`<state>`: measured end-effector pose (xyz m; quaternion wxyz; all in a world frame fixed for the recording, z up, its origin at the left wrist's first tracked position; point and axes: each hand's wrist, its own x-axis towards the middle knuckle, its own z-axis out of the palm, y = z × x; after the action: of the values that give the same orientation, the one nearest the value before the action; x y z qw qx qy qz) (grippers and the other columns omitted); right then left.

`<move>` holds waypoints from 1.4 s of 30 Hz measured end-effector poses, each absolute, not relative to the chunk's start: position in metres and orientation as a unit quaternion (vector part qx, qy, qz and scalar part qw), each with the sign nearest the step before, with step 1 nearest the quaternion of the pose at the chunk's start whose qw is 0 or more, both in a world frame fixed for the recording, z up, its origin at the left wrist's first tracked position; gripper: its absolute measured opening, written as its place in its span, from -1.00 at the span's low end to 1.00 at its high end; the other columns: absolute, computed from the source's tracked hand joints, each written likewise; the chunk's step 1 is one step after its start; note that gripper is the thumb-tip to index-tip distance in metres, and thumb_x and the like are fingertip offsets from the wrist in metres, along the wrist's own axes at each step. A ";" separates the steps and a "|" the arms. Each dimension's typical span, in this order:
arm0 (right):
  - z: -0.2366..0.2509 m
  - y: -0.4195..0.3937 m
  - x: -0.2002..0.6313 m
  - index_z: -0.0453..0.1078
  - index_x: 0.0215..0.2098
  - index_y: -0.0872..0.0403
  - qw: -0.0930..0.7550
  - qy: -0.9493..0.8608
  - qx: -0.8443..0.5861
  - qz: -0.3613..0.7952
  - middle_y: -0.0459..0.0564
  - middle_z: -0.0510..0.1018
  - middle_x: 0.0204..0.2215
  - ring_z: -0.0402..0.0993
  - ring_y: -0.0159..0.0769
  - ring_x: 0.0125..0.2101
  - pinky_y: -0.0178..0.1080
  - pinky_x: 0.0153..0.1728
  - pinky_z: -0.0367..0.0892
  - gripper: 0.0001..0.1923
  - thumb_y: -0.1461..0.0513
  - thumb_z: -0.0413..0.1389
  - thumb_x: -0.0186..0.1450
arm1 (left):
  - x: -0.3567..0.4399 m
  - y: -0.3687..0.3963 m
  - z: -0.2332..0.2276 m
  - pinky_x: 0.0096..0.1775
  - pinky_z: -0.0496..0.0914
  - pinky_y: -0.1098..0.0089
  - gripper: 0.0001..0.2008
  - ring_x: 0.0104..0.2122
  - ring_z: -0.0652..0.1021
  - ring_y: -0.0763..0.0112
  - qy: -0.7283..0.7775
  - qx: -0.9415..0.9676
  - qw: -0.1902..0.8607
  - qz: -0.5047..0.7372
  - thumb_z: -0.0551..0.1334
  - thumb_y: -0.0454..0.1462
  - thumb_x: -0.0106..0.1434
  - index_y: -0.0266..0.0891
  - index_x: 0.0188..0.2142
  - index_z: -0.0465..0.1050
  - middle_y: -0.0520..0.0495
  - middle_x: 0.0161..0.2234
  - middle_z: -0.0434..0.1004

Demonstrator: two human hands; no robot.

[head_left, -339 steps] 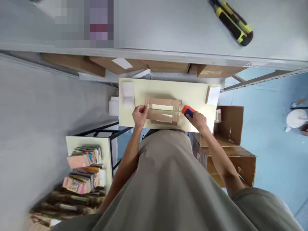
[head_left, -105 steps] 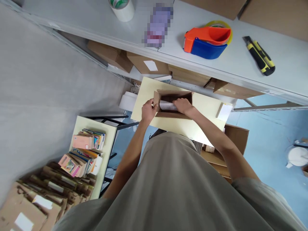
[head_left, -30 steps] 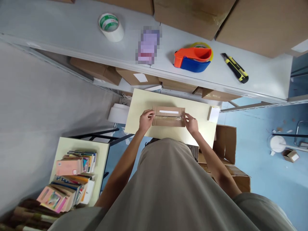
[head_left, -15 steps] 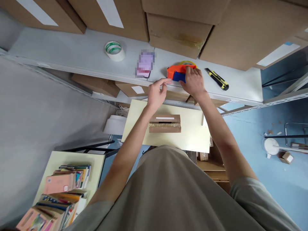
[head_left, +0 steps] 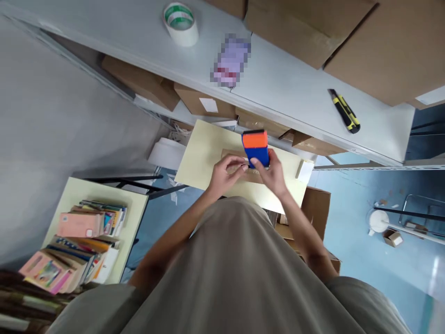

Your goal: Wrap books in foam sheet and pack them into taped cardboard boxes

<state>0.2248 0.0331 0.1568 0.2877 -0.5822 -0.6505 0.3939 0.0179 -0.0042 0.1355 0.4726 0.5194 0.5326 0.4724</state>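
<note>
Over the small table's (head_left: 201,157) middle, we've brought the tape dispenser (head_left: 255,147) down from the shelf (head_left: 288,88), our right hand (head_left: 273,174) clasping it above the cardboard box (head_left: 239,160) while our left hand (head_left: 225,170) pinches the tape end, so sealing can begin.

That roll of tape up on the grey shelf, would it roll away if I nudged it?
Probably not. The tape roll lies flat on its side on the shelf, so a nudge would likely slide it. It looks thick with tape, so fairly dense for its size. Stood on edge, it could roll.
</note>
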 end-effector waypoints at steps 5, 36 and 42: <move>0.126 -0.021 0.186 0.43 0.01 -0.07 0.336 -0.539 -0.587 0.502 0.02 0.66 -0.18 0.61 -0.06 -0.19 0.00 -0.10 0.64 -0.31 -0.45 0.20 0.42 | 0.010 -0.048 0.118 0.11 0.70 0.14 -0.56 -0.08 0.77 0.19 0.562 0.462 0.513 0.456 0.47 0.17 0.41 -0.12 -0.09 0.62 -0.12 -0.08 0.75; 0.174 -0.005 0.167 0.50 0.08 0.04 -0.060 -0.688 -0.568 0.448 0.06 0.70 -0.23 0.60 -0.06 -0.29 -0.08 -0.23 0.46 -0.43 -0.25 0.16 0.49 | -0.089 0.001 0.064 -0.15 0.61 0.26 -0.60 -0.24 0.70 0.23 0.494 0.392 0.667 0.397 0.50 0.08 0.26 -0.22 -0.20 0.77 -0.14 -0.22 0.80; 0.188 0.015 0.165 0.55 -0.08 0.04 -0.180 -0.644 -0.582 0.463 0.08 0.73 -0.22 0.64 -0.11 -0.25 -0.17 -0.25 0.40 -0.34 -0.36 0.15 0.47 | -0.065 -0.016 0.039 -0.24 0.54 0.30 -0.61 -0.35 0.64 0.29 0.516 0.323 0.683 0.404 0.51 0.08 0.21 -0.21 -0.31 0.73 -0.11 -0.35 0.74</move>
<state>0.1645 0.0153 0.1881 -0.1799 -0.5822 -0.6440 0.4625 -0.0653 -0.0160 0.0385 0.6829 0.3228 0.5163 0.4036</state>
